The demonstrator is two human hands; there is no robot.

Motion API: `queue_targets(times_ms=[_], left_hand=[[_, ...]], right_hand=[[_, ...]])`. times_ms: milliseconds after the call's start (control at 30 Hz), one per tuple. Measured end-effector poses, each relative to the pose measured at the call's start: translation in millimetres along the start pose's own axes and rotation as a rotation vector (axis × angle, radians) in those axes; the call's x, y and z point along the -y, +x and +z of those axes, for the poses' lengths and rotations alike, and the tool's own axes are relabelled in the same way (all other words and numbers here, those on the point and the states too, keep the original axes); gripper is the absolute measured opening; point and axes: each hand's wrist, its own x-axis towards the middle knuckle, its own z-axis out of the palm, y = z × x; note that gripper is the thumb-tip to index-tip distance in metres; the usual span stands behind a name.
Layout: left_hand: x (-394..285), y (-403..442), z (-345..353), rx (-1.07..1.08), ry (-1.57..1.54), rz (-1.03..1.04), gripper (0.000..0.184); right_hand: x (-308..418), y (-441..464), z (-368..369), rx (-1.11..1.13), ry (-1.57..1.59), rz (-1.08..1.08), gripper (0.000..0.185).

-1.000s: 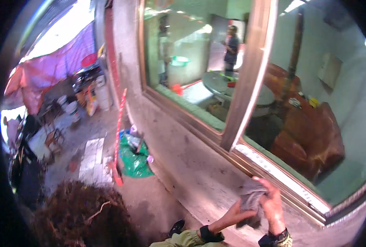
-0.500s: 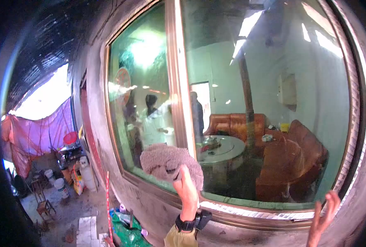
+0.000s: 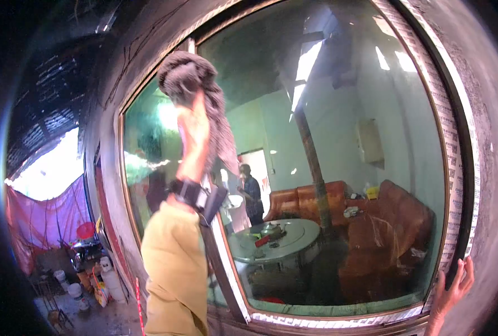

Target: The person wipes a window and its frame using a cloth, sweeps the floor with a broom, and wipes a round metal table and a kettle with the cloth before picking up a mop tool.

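Bunched in my left hand [image 3: 194,123] is a thick brownish-grey cloth [image 3: 188,73], with a loose end hanging down to the right. The cloth covers the upper part of the upright bar between the two panes of a large window [image 3: 344,140]. A dark band with a box-shaped part [image 3: 196,196] sits on my left wrist, above a tan sleeve [image 3: 176,263]. At lower right, my right hand [image 3: 453,291] is open, fingers spread, beside the window's lower right corner; whether it touches the frame I cannot tell.
Through the glass appear a round table [image 3: 277,246], a brown sofa [image 3: 389,235] and a person [image 3: 253,193] standing by a doorway. Outside at left are a gas cylinder [image 3: 112,283], white buckets [image 3: 75,290] and a purple-red sheet [image 3: 47,215]. A red-and-white pole [image 3: 139,305] stands near the wall.
My left hand has moved the cloth from the bottom of the upright bar to near its top. The view has tilted up and shifted right. My right hand stays open near the window's lower right corner.
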Motion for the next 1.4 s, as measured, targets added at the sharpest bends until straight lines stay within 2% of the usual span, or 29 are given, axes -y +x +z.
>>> queue_targets(times_ms=[33,67,200,333,367,467,500,533,600,633,667,700,733,800,833,867,1000,1133,1200,1233,1300,1333,1400], left_hand=[[12.8,26.8,7.9,-0.045,-0.16,0.164,0.056],[10.3,43.5,11.0,-0.079,-0.124,0.116,0.057],[38.7,120.9,15.8,-0.162,0.089,0.198,0.054],[46.9,174.3,17.6,-0.03,0.035,0.052,0.058],[39.6,184.0,14.6,0.119,0.005,-0.138,0.064],[26.8,195.4,40.4,0.024,0.127,-0.283,0.069],[25.4,195.5,48.8,0.026,0.117,-0.272,0.069],[34.1,197.6,56.7,0.042,0.043,-0.208,0.072],[44.8,191.1,78.8,0.061,-0.034,-0.133,0.073],[48.4,190.3,92.6,0.071,-0.047,-0.127,0.073],[50.5,190.3,107.1,0.116,0.015,-0.133,0.072],[50.1,192.6,120.5,0.159,0.074,-0.137,0.072],[44.4,192.0,134.5,0.151,0.192,-0.096,0.074],[-11.0,161.7,163.9,0.139,0.5,-0.168,0.077],[15.9,199.2,186.2,0.175,0.394,-0.084,0.078],[-10.7,182.7,197.5,0.276,0.428,-0.062,0.077],[-92.6,123.8,252.9,0.3,0.437,0.192,0.072],[-123.3,95.3,294.3,0.693,0.073,0.42,0.059],[-131.2,62.2,292.0,0.768,0.112,0.517,0.055],[-123.8,39.6,289.0,0.662,0.038,0.681,0.057],[-117.6,-10.0,271.9,0.591,0.081,0.891,0.063],[-115.0,-42.1,255.4,0.605,0.138,0.88,0.065],[-119.4,-107.2,214.4,0.785,0.084,0.938,0.07]], right_hand=[[-11.4,-5.8,7.4,-0.02,-0.054,-0.03,0.055],[-21.8,-11.6,12.4,-0.032,-0.056,-0.011,0.055],[-39.5,-18.0,13.9,-0.045,-0.138,-0.113,0.046],[-35.4,-15.8,6.3,-0.04,-0.13,-0.115,0.043],[-37.0,-18.5,7.7,-0.049,-0.12,-0.123,0.042],[-38.0,-22.8,6.8,-0.052,-0.131,-0.137,0.041],[-39.3,-33.4,12.7,0.025,0.081,0.202,0.038],[-37.9,-30.6,11.5,0.018,0.078,0.21,0.038],[-31.5,-23.1,1.8,-0.046,-0.059,-0.083,0.033],[-28.8,-24.5,2.3,-0.034,-0.018,-0.017,0.032],[-25.3,-23.0,2.5,-0.032,0.019,0.046,0.03],[-22.1,-17.3,0.5,-0.098,-0.046,-0.065,0.027],[-3.0,5.2,-22.0,-0.03,-0.095,-0.121,0.023],[-2.9,2.1,-21.8,-0.028,-0.068,-0.108,0.019],[-3.6,0.6,-22.2,-0.029,-0.056,-0.1,0.02],[-5.3,-2.0,-19.0,-0.033,-0.076,-0.082,0.02],[-3.3,-1.5,-18.3,-0.026,-0.018,-0.085,0.02],[-7.7,-3.3,-21.3,0.003,0.029,-0.088,0.019],[-7.0,-5.5,-19.0,-0.02,0.039,-0.091,0.019],[-6.5,-6.3,-15.5,-0.042,0.039,-0.082,0.021],[-14.2,-10.1,-2.8,-0.106,0.043,-0.099,0.022],[-12.8,-10.7,-0.7,-0.113,0.039,-0.091,0.022],[-13.0,-8.0,-3.4,-0.117,0.069,-0.058,0.025]])
